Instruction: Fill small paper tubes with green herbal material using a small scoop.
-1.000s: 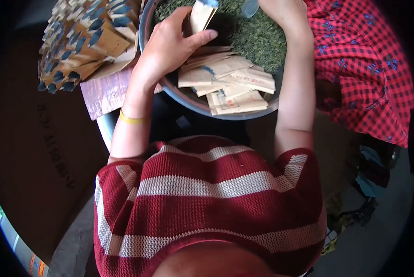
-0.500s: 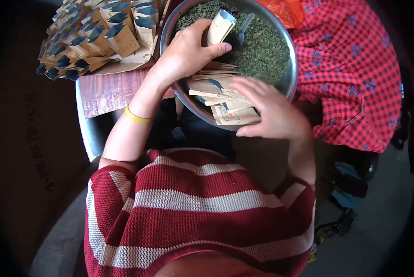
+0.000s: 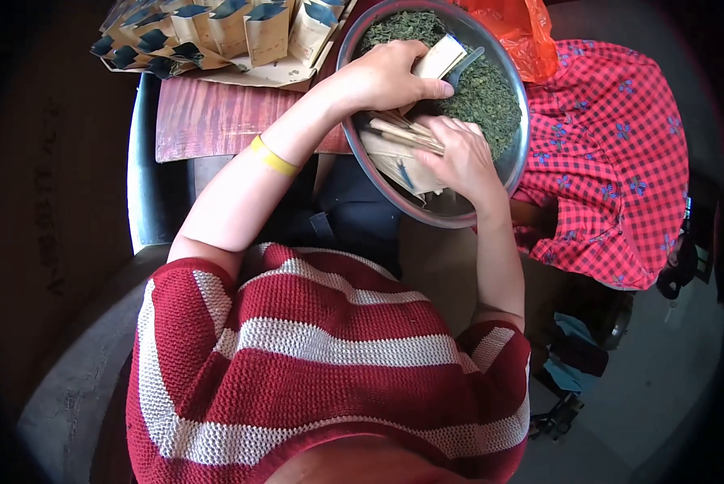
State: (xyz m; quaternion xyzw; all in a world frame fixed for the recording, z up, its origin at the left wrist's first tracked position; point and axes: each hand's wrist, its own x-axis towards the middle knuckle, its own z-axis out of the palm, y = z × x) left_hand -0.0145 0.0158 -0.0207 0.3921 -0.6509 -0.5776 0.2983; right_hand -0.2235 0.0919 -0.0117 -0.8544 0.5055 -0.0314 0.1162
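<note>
My left hand is closed around a small cream paper bag with a blue lining, held over the far part of a round metal basin. Loose dark green dried leaves fill much of that basin. Beside the held bag, a small scoop lies on the leaves. My right hand grips the right end of flat paper bags piled in the basin's near left part. Its fingers are bent over the bags, and some fingertips are hidden.
At the far left, several open upright paper bags stand on a cardboard piece upon a reddish board. An orange-red plastic bag touches the basin's far right side. Red checked cloth spreads at the right.
My right hand has come down onto the piled bags and closed on them. My left hand still holds its bag, now beside the scoop. The whole view has shifted.
</note>
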